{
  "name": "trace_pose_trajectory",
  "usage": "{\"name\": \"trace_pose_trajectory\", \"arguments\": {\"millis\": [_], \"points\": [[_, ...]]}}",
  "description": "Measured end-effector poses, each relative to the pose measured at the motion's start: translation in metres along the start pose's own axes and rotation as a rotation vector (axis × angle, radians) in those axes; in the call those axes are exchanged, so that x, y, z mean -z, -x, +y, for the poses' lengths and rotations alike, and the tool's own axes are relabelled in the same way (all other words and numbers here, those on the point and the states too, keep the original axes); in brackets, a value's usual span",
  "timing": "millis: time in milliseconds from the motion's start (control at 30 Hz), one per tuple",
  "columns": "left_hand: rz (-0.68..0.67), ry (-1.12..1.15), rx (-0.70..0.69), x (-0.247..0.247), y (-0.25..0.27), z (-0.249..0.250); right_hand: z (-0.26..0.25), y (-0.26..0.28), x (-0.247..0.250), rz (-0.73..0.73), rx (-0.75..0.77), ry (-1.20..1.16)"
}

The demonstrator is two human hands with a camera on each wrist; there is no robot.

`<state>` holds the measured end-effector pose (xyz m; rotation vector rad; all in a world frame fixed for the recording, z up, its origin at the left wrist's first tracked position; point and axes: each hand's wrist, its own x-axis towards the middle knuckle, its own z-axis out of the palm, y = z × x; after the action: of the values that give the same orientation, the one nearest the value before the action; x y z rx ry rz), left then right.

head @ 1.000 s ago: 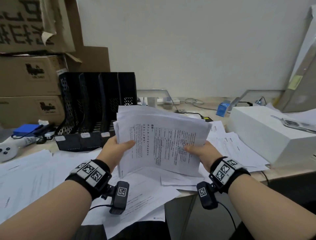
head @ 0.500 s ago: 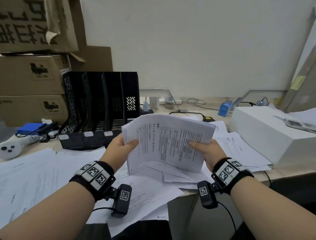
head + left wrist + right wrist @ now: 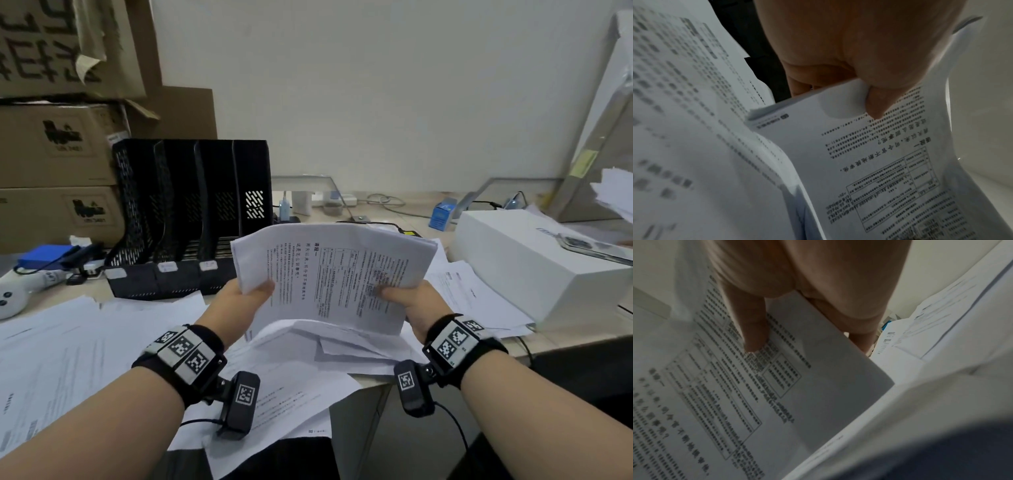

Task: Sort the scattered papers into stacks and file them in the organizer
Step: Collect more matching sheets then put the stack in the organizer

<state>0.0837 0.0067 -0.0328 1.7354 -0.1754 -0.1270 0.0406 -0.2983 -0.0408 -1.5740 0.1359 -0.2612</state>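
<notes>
A stack of printed papers (image 3: 329, 274) hangs above the desk's near edge, held at both short sides. My left hand (image 3: 239, 298) grips its left edge, thumb on the top sheet. My right hand (image 3: 411, 301) grips the right edge the same way. In the left wrist view the thumb of the left hand (image 3: 877, 104) presses on the stack of papers (image 3: 869, 162); in the right wrist view the right hand (image 3: 754, 331) does so on the stack (image 3: 756, 394). The black organizer (image 3: 191, 219), with several upright slots, stands behind and left of the stack. Loose papers (image 3: 68, 349) cover the desk below.
Cardboard boxes (image 3: 58, 147) are piled behind the organizer. A white box (image 3: 534, 260) sits at the right with a phone (image 3: 596, 248) on top. A white controller (image 3: 13, 294) and a blue item (image 3: 44, 255) lie at the far left. Cables and a small blue carton (image 3: 442, 214) lie along the wall.
Both hands have lowered the stack, and its upper edges have drawn together. More of the organizer shows behind it.
</notes>
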Motion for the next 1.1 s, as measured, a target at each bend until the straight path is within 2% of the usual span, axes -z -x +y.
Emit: {"name": "trace_pose_trajectory", "arguments": {"millis": [167,233,400,600,733,900,1100], "points": [[-0.098,-0.172,0.097,-0.002,0.006,-0.015,0.018,0.007,0.004,-0.067,-0.101,0.082],[-0.09,-0.175,0.118,-0.001,0.006,-0.019,0.017,0.007,0.004,-0.052,-0.096,0.113],[-0.003,0.009,0.084,0.014,0.0,0.001,-0.021,-0.009,-0.003,-0.012,-0.018,0.103],[0.154,0.31,0.104,0.048,-0.004,0.015,-0.06,-0.023,-0.031,-0.052,-0.037,-0.032],[0.168,0.467,0.14,0.069,0.001,0.012,-0.063,-0.014,-0.064,-0.021,-0.101,-0.198],[0.203,0.556,0.192,0.097,0.002,0.004,-0.067,-0.008,-0.131,-0.046,-0.116,-0.334],[0.2,0.471,0.226,0.121,-0.006,0.003,-0.069,-0.018,-0.209,-0.071,-0.059,0.018]]}}
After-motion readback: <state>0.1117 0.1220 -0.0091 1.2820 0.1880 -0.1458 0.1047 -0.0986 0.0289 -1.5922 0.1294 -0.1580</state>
